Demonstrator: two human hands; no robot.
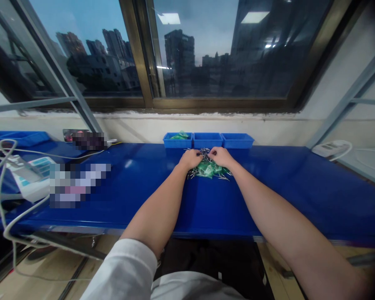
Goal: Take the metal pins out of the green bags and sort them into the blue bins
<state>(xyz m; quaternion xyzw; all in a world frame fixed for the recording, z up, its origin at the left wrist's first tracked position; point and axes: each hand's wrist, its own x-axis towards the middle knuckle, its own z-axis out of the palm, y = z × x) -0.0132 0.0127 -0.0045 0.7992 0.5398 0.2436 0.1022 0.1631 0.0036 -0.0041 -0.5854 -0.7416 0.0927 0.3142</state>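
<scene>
A pile of thin silvery metal pieces, like small pins or screws, lies on the blue table before me. Several green, see-through plastic packets are mixed in with them. My left hand is at the pile's left side, fingers curled and closed at its far edge. From the right, my right hand reaches in with thumb and fingers pinched together over the metal pieces. Whatever either hand grips is too small to make out.
Behind the pile stand three blue bins: the left bin holds green packets, beside the middle bin and right bin. A white device with cables sits at left on the blue table. A power strip lies far right.
</scene>
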